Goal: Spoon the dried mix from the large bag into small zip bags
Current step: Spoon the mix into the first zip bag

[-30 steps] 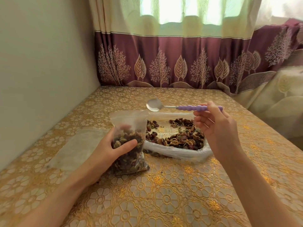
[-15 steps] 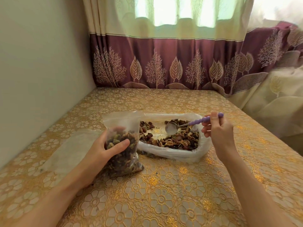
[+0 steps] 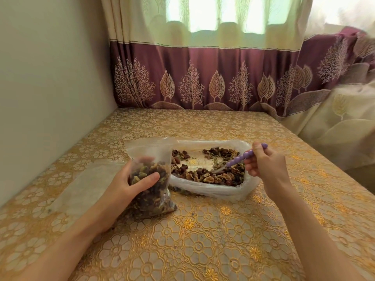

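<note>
Two bags of dried mix are on the table (image 3: pixel 223 240), which is covered with a gold floral cloth, and one spoon is in use. The large bag (image 3: pixel 213 191) is the landmark: it lies open on its side near the middle of the table, its mouth spread wide, with dried mix (image 3: pixel 205 175) scattered in a ring inside it around a bare patch of plastic. Touching the large bag's left end stands one small zip bag (image 3: pixel 151 189), upright and open at the top, filled a good way up with the same mix. The left hand (image 3: pixel 125 185) grips this small bag around its middle, thumb across the front and fingers behind the plastic. To the right of the large bag, the right hand (image 3: pixel 265 167) pinches the purple beaded handle of the spoon (image 3: pixel 239 160); the spoon slants down leftward into the large bag, its bowl buried in the mix and hidden. Left of the small zip bag one flat, clear plastic sheet or bag (image 3: pixel 81 185) lies on the cloth; whether it is more than one I cannot tell. Behind the large bag, past the table's far edge, hangs a curtain (image 3: pixel 203 78) with a maroon tree-and-leaf band
</note>
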`<state>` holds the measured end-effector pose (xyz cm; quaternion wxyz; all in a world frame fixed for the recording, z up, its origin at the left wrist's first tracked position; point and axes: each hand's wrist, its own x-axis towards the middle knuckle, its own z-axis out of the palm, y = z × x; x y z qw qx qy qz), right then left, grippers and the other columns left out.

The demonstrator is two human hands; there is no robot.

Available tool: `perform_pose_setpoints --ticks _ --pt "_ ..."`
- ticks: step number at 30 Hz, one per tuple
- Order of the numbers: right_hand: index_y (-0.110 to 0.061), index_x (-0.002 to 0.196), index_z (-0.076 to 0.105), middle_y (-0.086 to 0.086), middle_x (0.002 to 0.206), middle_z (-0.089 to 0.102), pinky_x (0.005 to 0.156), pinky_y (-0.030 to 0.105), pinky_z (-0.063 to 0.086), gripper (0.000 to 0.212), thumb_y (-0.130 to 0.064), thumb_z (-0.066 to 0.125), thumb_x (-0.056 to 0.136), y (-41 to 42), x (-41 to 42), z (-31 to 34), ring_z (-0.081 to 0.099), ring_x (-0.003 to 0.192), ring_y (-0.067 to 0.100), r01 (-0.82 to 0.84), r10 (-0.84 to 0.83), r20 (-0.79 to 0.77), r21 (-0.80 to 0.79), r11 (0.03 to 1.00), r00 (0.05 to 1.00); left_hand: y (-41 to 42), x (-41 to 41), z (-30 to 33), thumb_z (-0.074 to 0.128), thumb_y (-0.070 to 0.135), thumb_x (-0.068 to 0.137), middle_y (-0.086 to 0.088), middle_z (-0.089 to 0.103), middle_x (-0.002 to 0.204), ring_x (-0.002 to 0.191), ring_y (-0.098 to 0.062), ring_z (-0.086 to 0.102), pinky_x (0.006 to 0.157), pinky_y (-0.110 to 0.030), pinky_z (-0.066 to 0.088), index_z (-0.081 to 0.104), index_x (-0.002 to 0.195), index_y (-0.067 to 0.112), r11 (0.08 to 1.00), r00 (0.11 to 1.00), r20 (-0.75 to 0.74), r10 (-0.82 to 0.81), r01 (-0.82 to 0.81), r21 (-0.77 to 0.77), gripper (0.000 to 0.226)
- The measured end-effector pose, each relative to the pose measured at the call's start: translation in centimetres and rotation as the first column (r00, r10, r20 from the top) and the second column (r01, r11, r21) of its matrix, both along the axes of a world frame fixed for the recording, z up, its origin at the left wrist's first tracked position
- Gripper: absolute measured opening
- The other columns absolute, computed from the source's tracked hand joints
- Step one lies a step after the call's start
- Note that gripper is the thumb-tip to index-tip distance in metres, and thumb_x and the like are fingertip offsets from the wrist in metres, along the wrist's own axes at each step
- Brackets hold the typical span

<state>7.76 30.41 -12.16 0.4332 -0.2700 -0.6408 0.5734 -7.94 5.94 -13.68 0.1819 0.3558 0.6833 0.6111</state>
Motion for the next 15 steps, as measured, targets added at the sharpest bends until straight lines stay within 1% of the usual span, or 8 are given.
perform_pose_setpoints --ticks 4,7,9,12,15 --pt "-0.006 0.065 0.058 0.002 0.048 0.063 0.037 0.017 0.038 0.042 -0.023 0.044 0.100 0.2 0.0 -0.3 0.049 0.041 0.007 0.074 -0.075 -0.016 -0.051 0.996 0.997 0.0 0.0 0.0 0.068 0.046 0.062 0.016 0.063 0.107 0.091 0.001 0.062 0.078 -0.024 0.049 0.060 0.100 0.050 1.000 1.000 -0.008 0.006 -0.006 0.000 0.039" --pt "-0.006 0.067 0.058 0.001 0.049 0.062 0.038 0.016 0.039 0.040 -0.024 0.044 0.101 0.3 0.0 -0.3 0.050 0.042 0.008 0.107 -0.111 -0.041 -0.101 0.989 0.993 0.1 -0.1 -0.1 0.069 0.045 0.061 0.013 0.063 0.109 0.091 0.000 0.063 0.076 -0.024 0.049 0.061 0.101 0.048 1.000 1.000 -0.011 0.013 -0.013 -0.002 0.041" --pt "-0.006 0.068 0.057 0.002 0.049 0.062 0.038 0.016 0.039 0.039 -0.023 0.044 0.101 0.3 -0.1 -0.3 0.050 0.042 0.008 0.116 -0.125 -0.070 -0.125 0.985 0.990 0.1 -0.1 -0.1 0.071 0.045 0.059 0.013 0.063 0.110 0.090 0.000 0.063 0.074 -0.021 0.050 0.061 0.100 0.049 1.000 1.000 -0.006 0.001 -0.001 -0.009 0.042" --pt "-0.006 0.068 0.059 -0.001 0.046 0.061 0.039 0.016 0.041 0.039 -0.024 0.045 0.100 -0.1 -0.2 0.1 0.053 0.042 0.007 0.142 -0.152 -0.106 -0.099 0.985 0.983 0.3 0.0 0.0 0.076 0.053 0.050 0.013 0.063 0.110 0.090 0.000 0.064 0.070 -0.018 0.051 0.062 0.099 0.052 0.997 0.998 0.022 -0.066 0.067 -0.035 0.050" --pt "-0.005 0.072 0.061 -0.002 0.046 0.062 0.042 0.016 0.045 0.037 -0.025 0.046 0.100 -0.8 -0.6 0.8 0.056 0.042 0.006 0.146 -0.154 -0.152 -0.064 0.987 0.976 0.4 0.1 -0.1 0.074 0.058 0.045 0.013 0.065 0.106 0.089 -0.002 0.066 0.072 -0.020 0.053 0.062 0.099 0.053 0.992 0.994 0.028 -0.105 0.107 -0.067 0.056"
